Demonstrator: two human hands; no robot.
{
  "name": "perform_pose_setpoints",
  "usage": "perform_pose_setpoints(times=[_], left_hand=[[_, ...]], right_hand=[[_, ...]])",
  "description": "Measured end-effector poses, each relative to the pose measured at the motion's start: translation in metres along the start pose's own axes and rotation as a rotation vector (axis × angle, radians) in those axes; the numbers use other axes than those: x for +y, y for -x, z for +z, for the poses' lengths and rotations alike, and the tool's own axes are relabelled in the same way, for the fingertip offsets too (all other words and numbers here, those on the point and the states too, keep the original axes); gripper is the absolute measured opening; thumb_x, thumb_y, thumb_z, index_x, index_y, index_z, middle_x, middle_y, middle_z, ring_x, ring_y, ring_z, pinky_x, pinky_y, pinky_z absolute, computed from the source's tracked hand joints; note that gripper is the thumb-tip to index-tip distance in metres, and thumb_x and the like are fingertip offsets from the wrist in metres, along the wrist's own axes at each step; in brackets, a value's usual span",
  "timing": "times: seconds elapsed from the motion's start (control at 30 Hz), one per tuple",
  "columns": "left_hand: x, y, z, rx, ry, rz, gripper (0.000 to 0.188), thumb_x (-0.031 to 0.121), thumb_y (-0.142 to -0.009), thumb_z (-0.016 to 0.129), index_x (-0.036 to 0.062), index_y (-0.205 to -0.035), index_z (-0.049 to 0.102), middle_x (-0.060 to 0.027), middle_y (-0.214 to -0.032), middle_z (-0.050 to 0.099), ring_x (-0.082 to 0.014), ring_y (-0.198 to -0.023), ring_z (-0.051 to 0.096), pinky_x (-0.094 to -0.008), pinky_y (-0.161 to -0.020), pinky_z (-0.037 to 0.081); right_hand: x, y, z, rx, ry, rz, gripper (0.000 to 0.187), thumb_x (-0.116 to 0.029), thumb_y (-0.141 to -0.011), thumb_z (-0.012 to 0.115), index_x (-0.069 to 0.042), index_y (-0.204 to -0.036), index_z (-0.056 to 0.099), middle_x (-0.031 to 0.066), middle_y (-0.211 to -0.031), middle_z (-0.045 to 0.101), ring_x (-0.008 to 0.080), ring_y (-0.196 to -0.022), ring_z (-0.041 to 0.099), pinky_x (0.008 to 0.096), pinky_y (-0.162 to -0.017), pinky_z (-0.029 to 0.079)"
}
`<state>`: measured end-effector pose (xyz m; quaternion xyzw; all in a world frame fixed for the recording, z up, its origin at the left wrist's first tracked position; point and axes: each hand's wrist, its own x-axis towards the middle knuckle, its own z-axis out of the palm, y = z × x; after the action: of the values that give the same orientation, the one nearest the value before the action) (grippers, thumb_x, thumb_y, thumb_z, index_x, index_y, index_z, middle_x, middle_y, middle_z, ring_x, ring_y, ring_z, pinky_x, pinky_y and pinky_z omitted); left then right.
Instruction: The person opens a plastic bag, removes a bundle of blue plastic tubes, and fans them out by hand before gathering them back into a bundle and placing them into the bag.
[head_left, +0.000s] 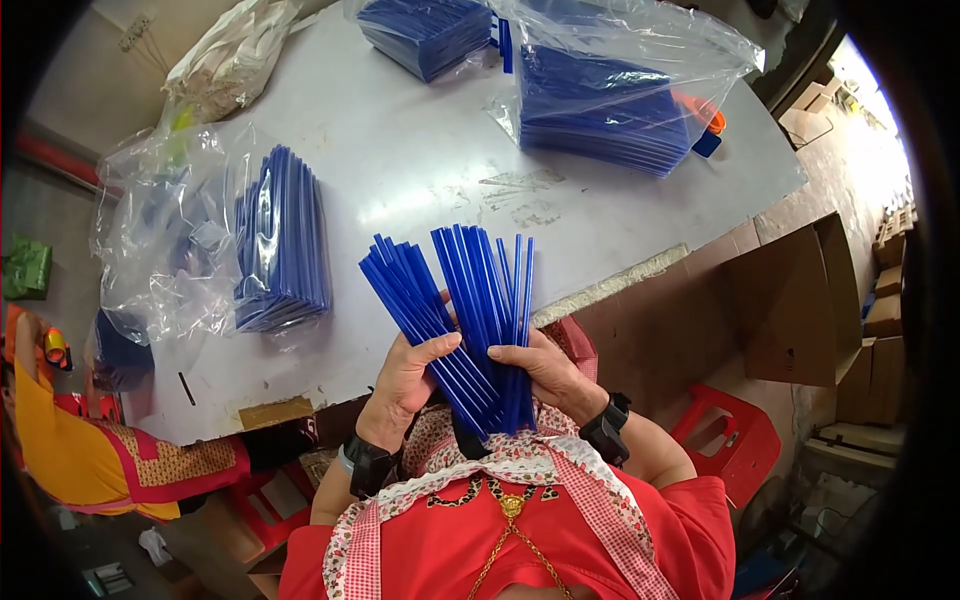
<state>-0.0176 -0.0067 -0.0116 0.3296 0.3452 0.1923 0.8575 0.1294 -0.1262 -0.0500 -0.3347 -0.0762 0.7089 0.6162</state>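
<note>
Hands clamp on slim blue tubes: the left hand closes on the left bundle, which leans toward eleven o'clock, and the right hand closes on the right bundle, which points near twelve with a few tubes splayed at its outer side. Both thumbs press across the front; the fingers behind are mostly hidden. The bundles spread at the top and overlap toward their lower ends, just in front of the apron, at the near edge of the pale table.

Clocked from the hands, a green bag shows between nine and ten, and a co-worker in yellow between eight and nine. At ten lies a crumpled clear bag; near eleven, a white sack; at ten again, the left stack of blue pieces, touching the clear bag. The far stack sits at twelve, the right stack at one, under clear film. A red stool stands between three and four, a carton between two and three.
</note>
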Motion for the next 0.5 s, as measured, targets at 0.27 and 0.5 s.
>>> perform_pose_setpoints(times=[0.27,0.5], left_hand=[[-0.015,0.001,-0.018,0.039,0.033,-0.049,0.062,-0.007,-0.074,0.057,0.0087,-0.133,0.046,-0.0067,-0.116,0.06,-0.0206,-0.106,0.058,-0.0357,-0.095,0.047],[-0.015,0.008,-0.021,0.035,0.107,-0.032,0.066,-0.008,-0.068,0.053,0.0084,-0.132,0.048,-0.0057,-0.119,0.06,-0.0203,-0.108,0.058,-0.0357,-0.097,0.046]], right_hand=[[0.006,0.01,-0.002,0.054,0.007,0.042,0.041,-0.004,-0.087,0.058,0.0,-0.126,0.047,0.0105,-0.117,0.059,0.0169,-0.103,0.059,0.033,-0.093,0.049],[0.009,0.014,-0.002,0.098,-0.057,0.024,0.046,-0.001,-0.084,0.056,-0.001,-0.129,0.045,0.0131,-0.118,0.059,0.0211,-0.106,0.06,0.0363,-0.096,0.048]])
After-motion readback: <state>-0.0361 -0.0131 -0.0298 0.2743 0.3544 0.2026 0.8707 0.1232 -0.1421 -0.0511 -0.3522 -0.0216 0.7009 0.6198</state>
